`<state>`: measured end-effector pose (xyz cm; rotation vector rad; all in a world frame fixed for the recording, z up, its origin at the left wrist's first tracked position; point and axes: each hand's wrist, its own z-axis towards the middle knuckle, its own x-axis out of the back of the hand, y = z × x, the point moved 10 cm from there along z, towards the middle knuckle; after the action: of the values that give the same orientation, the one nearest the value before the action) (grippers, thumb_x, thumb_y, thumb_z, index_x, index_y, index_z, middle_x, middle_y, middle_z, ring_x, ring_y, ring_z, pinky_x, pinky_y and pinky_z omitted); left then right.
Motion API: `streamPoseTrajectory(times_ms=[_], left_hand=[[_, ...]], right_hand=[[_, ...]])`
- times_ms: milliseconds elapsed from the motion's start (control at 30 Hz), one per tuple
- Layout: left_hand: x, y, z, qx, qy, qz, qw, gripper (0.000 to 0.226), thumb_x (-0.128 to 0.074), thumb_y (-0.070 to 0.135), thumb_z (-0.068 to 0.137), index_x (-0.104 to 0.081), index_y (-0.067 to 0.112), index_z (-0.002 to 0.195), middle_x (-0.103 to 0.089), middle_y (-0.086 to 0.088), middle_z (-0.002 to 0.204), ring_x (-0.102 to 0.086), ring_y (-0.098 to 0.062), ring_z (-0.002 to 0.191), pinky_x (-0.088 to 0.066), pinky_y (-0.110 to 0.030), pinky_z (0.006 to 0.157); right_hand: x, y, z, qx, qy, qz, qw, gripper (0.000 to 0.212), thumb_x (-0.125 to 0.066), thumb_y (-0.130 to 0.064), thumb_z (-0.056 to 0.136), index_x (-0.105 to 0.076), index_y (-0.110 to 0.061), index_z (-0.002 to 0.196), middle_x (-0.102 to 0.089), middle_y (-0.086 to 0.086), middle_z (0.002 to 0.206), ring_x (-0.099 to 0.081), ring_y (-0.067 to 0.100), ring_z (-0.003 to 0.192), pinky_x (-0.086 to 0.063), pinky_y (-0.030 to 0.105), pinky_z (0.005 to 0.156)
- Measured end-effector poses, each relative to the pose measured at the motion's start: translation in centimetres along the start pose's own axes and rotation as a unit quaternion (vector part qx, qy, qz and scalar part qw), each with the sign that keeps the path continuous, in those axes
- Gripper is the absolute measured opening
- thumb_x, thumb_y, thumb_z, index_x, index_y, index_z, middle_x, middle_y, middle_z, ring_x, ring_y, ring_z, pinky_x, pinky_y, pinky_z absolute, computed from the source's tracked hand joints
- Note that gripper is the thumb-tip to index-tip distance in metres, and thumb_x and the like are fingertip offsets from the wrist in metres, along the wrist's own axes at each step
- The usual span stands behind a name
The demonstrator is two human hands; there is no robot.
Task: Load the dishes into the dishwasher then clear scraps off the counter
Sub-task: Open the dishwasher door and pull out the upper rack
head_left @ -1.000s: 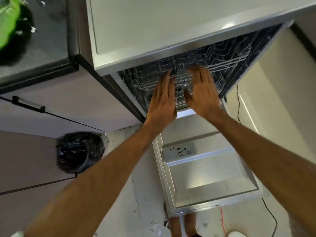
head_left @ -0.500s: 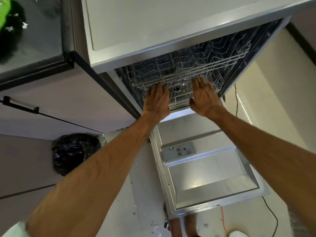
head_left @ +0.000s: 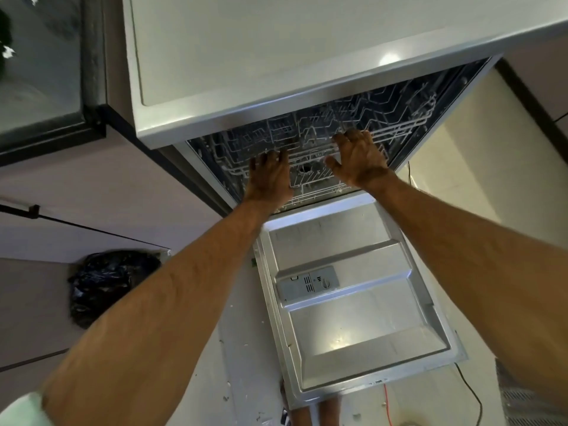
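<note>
— What has changed over the last second?
— Both hands were flat and reaching. Now their fingers are hooked over the front rail of the wire rack [head_left: 310, 152].
— Each hand?
— The left hand [head_left: 270, 176] and right hand [head_left: 359, 161] grip it side by side with a gap between them, fingertips hidden.
— And the dishwasher [head_left: 212, 173]?
— It is open. The rack sits inside, just beyond the hands, and the door [head_left: 353, 318] lies flat beneath the wrists. A black bag [head_left: 113, 287] lies beyond the left forearm.
</note>
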<state>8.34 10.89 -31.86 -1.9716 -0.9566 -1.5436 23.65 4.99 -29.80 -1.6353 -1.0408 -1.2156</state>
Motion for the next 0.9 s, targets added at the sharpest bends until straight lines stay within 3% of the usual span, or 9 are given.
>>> streamPoseTrajectory(times_ms=[133,233,400,533,667,900], left_hand=[[0.4,0.7,-1.9,-0.02,0.068,-0.002,0.997,0.047,-0.054,0.01,0.099,-0.046,0.009,0.146,-0.059,-0.018,0.137,-0.057,-0.035,0.125,-0.044,-0.047,0.108],[-0.5,1.7,-3.8,-0.016,0.052,0.004,0.999,0.046,-0.047,0.002,0.098,-0.053,0.013,0.142,-0.06,-0.018,0.137,-0.056,-0.037,0.127,-0.046,-0.047,0.108],[-1.8,3.3,-8.5,-0.025,-0.012,0.019,0.999,0.053,-0.043,0.005,0.1,-0.042,0.021,0.15,-0.055,-0.012,0.142,-0.055,-0.032,0.128,-0.044,-0.04,0.105],[-2.5,4.1,-11.4,-0.022,-0.071,0.021,0.997,0.059,-0.037,0.002,0.101,-0.034,0.023,0.155,-0.054,-0.015,0.143,-0.056,-0.032,0.126,-0.046,-0.041,0.102],[-2.5,6.0,-13.4,-0.023,-0.1,-0.018,0.995,0.059,-0.038,-0.004,0.097,-0.044,0.02,0.151,-0.061,-0.019,0.135,-0.062,-0.035,0.119,-0.051,-0.046,0.097],[-5.0,8.8,-19.1,-0.039,-0.142,-0.033,0.989,0.051,-0.04,0.001,0.1,-0.049,0.019,0.146,-0.062,-0.015,0.13,-0.061,-0.033,0.118,-0.049,-0.043,0.098]], right_hand=[[-0.2,0.4,-1.4,0.007,0.022,0.046,0.999,0.044,-0.037,-0.034,0.109,-0.054,-0.002,0.134,-0.063,0.025,0.127,-0.055,0.041,0.124,-0.037,0.049,0.112],[-0.6,0.9,-3.8,-0.005,0.038,0.061,0.997,0.036,-0.038,-0.031,0.108,-0.064,-0.007,0.113,-0.07,0.02,0.104,-0.063,0.039,0.103,-0.044,0.049,0.101],[-1.1,0.8,-10.1,-0.027,0.087,0.115,0.989,0.027,-0.052,-0.02,0.103,-0.074,-0.004,0.097,-0.071,0.022,0.092,-0.065,0.042,0.094,-0.05,0.05,0.093],[-1.5,0.8,-13.2,-0.063,0.03,0.131,0.989,0.031,-0.05,-0.023,0.106,-0.074,-0.003,0.107,-0.071,0.023,0.101,-0.059,0.039,0.111,-0.042,0.044,0.103],[-2.9,1.5,-15.4,-0.055,0.023,0.134,0.989,0.031,-0.05,-0.023,0.106,-0.074,-0.003,0.107,-0.073,0.019,0.103,-0.062,0.034,0.105,-0.033,0.043,0.11],[-5.7,2.5,-21.8,-0.062,0.019,0.166,0.984,0.023,-0.056,-0.02,0.102,-0.074,-0.005,0.103,-0.073,0.016,0.1,-0.063,0.033,0.103,-0.036,0.048,0.112]])
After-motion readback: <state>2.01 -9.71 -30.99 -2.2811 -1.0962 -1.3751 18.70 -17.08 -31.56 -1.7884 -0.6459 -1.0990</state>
